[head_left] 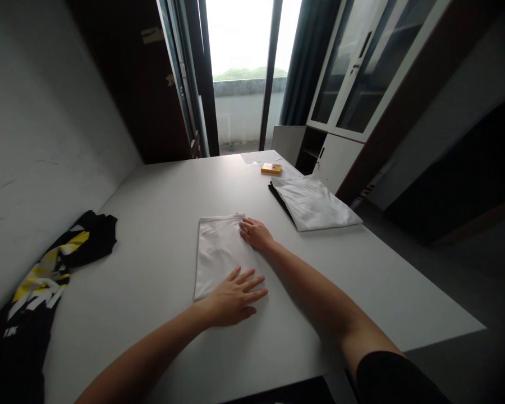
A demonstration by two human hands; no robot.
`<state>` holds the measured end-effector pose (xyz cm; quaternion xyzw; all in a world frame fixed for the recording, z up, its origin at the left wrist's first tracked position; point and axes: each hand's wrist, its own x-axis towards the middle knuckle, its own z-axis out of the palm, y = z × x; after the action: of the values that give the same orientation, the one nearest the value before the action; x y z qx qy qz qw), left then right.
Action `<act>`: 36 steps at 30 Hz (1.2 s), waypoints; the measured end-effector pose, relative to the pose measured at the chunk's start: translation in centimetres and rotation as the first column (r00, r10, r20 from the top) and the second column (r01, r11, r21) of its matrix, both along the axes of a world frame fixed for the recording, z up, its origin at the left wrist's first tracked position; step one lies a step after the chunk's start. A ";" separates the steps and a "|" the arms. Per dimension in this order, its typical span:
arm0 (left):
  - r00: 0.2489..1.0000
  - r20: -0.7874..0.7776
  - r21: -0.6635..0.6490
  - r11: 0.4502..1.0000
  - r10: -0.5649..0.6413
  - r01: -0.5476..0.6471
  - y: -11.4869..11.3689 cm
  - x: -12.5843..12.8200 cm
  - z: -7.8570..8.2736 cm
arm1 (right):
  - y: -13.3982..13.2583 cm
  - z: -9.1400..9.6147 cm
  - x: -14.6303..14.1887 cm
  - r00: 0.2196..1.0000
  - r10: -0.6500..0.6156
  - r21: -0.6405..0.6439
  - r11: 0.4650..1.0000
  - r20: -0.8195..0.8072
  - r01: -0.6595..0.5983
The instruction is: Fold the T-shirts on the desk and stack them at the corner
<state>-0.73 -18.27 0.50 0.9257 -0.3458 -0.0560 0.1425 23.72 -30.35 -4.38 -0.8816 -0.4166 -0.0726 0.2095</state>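
A folded white cloth [221, 247], perhaps a garment, lies flat in a rough rectangle in front of me. My left hand [235, 297] rests palm down over its near right corner, fingers spread. At the far right corner, my right hand [256, 233] lies with its fingertips on the cloth's edge and its fingers stretched out. Neither hand grips anything. The layers beneath the top of the cloth are hidden.
The cloth lies on a white table [151, 224]. A folded white and black fabric pile [315, 202] is at the right edge, with an orange-yellow box [271, 168] beyond it. A black garment with yellow print [46, 275] lies along the left wall. White cabinets [340, 160] stand behind right.
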 end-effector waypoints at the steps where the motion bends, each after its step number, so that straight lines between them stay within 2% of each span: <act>1: 1.000 -0.016 -0.011 1.000 -0.016 0.016 -0.2 -0.2 0.1 | 0.0 0.0 0.0 1.000 -0.001 0.000 1.000 0.000 0.001; 6: 0.996 -0.071 -0.150 0.988 -0.055 0.044 -1.5 -1.1 0.9 | -0.1 -0.1 0.1 1.000 -0.003 -0.005 1.000 0.001 0.003; 8: 0.999 -0.030 -0.213 0.977 0.011 -0.017 -1.3 -0.8 1.3 | -0.1 0.0 0.0 1.000 0.001 -0.007 1.000 0.001 -0.001; 9: 0.996 0.011 -0.237 0.968 0.087 -0.082 -0.9 -0.4 1.4 | -0.1 0.0 0.0 1.000 0.002 -0.008 1.000 -0.001 -0.002; 11: 0.952 0.106 -0.261 0.932 0.286 -0.251 0.6 0.7 1.3 | 0.0 0.1 0.0 1.000 0.000 -0.010 1.000 -0.005 0.000; 14: 0.814 0.206 -0.233 0.835 0.543 -0.498 4.2 2.8 0.2 | 0.0 0.3 -0.1 1.000 -0.002 -0.020 1.000 -0.014 0.002; 18: 0.691 0.183 -0.065 0.710 0.699 -0.701 9.4 4.8 -2.2 | 0.0 0.6 -0.5 1.000 0.000 -0.038 0.999 -0.001 0.000; 22: 0.628 0.161 0.024 0.633 0.761 -0.773 11.6 5.4 -3.7 | 0.4 1.3 -1.6 0.995 0.073 -0.014 0.997 0.065 -0.073; 27: 0.569 0.195 0.047 0.572 0.799 -0.819 11.7 5.6 -4.3 | 1.7 2.0 -3.9 0.969 0.236 -0.013 0.972 0.072 -0.236; 31: 0.534 0.176 0.069 0.531 0.827 -0.845 12.2 5.7 -4.5 | 2.5 1.6 -5.2 0.949 0.316 -0.059 0.947 0.012 -0.314; 34: 0.521 0.171 0.071 0.517 0.836 -0.853 12.5 5.7 -4.7 | 2.4 1.0 -4.7 0.954 0.295 -0.101 0.949 -0.051 -0.298; 36: 0.519 0.167 0.069 0.515 0.838 -0.855 12.5 5.8 -4.7 | 2.1 0.8 -3.8 0.973 0.219 -0.117 0.967 -0.069 -0.226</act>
<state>5.04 -5.82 -4.21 0.9858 0.1469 0.0481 0.0655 19.95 -28.25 -3.59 -0.8423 -0.5107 0.0021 0.1725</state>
